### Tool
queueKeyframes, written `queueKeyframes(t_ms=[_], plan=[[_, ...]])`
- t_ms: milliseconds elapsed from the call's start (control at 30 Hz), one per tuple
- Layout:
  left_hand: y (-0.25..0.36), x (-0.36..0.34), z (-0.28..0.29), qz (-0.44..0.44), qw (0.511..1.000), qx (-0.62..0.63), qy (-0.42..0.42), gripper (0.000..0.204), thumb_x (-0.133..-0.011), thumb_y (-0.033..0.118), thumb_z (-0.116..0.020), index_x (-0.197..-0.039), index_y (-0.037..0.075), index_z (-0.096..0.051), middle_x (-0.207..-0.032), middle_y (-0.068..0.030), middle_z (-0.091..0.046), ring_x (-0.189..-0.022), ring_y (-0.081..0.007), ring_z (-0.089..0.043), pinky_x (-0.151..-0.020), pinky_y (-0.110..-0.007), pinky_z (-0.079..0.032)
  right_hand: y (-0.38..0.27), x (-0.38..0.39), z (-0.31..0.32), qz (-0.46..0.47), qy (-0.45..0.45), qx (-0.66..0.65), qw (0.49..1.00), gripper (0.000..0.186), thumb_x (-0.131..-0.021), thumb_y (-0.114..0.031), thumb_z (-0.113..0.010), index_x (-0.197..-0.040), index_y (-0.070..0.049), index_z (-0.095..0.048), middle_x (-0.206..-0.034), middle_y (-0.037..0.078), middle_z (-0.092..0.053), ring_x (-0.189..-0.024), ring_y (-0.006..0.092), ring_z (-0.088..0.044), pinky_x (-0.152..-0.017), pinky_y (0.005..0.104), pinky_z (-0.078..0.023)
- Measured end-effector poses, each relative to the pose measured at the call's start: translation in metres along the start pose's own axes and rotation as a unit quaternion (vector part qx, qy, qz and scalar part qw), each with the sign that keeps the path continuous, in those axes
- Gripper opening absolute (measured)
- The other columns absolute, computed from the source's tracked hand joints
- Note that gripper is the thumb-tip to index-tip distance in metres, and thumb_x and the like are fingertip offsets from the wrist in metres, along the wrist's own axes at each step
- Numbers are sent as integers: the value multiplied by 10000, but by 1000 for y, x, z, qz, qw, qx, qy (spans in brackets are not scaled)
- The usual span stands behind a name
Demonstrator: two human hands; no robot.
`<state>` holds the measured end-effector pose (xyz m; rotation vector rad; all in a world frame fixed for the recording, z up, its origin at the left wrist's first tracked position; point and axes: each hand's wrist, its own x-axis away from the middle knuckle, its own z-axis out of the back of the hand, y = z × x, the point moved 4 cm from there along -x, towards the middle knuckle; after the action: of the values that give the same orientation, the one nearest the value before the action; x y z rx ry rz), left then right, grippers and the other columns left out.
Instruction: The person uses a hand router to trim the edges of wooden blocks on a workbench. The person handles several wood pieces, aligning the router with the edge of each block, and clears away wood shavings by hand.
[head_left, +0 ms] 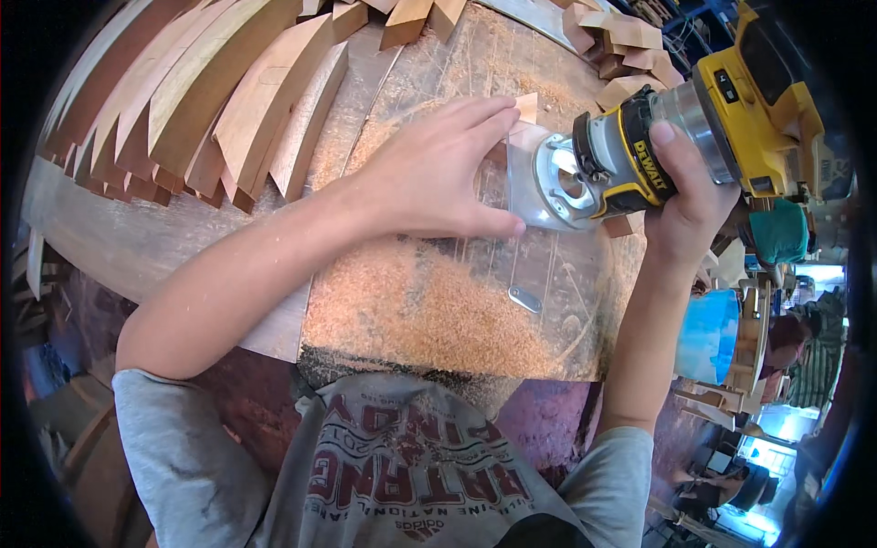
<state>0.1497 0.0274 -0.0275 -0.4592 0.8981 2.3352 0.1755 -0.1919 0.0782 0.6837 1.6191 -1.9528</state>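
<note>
My right hand is wrapped round the body of a yellow and black cordless trim router. The router's clear base plate is toward the left, and its battery end is at the upper right. My left hand has thumb and fingers spread beside the base plate. Its thumb tip is at the plate's near corner, and its fingertips reach a small pale wood piece at the far corner. How much of that piece lies under the router is hidden. A small flat metal piece lies nearer me on the worktable.
Curved wooden pieces are stacked along the table's left side. More wood blocks are piled at the far right. Sawdust covers much of the near tabletop. Beyond the right edge stands a blue container.
</note>
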Motion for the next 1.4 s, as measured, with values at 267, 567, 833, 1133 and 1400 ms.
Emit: queueKeyframes(t_ms=[267,567,833,1133,1400], plan=[[3,0,1,-6,1000,6,7,1019,-706,493,-818,-1475,-74,-464,-1543,-252,-455,-1422,-392,-446,-1191,-451,-362,-3,2,-3,-21,34,-18,999,374,-744,-39,-874,-1053,34,-677,-968,73,-706,-834,142,-693,-806,282,-560],[2,1,-1,9,1000,-8,-2,1006,-726,483,-791,-1490,-73,-445,-1555,-252,-442,-1443,-388,-425,-1212,-454,-341,-1,3,-3,-22,32,-17,999,369,-749,-37,-864,-1061,24,-677,-980,67,-698,-835,136,-689,-805,278,-560],[1,0,-3,6,1000,-16,-2,1012,-737,494,-770,-1498,-78,-428,-1564,-259,-426,-1453,-388,-413,-1221,-459,-330,-2,1,-4,-11,32,-12,999,364,-754,-47,-864,-1059,13,-674,-981,62,-698,-854,133,-690,-816,279,-559],[3,0,-3,11,1000,-9,-8,1005,-754,483,-779,-1511,-67,-413,-1567,-260,-417,-1456,-395,-405,-1226,-465,-321,1,0,-1,-2,0,17,1000,388,-798,-5,-791,-1153,31,-639,-1018,104,-711,-887,174,-723,-841,302,-593],[1,0,-5,15,1000,-12,-12,1013,-747,470,-791,-1514,-69,-404,-1566,-263,-414,-1455,-397,-403,-1224,-466,-322,1,0,-4,-9,23,14,1000,373,-778,-40,-828,-1105,34,-664,-984,87,-712,-855,155,-713,-822,289,-578]])
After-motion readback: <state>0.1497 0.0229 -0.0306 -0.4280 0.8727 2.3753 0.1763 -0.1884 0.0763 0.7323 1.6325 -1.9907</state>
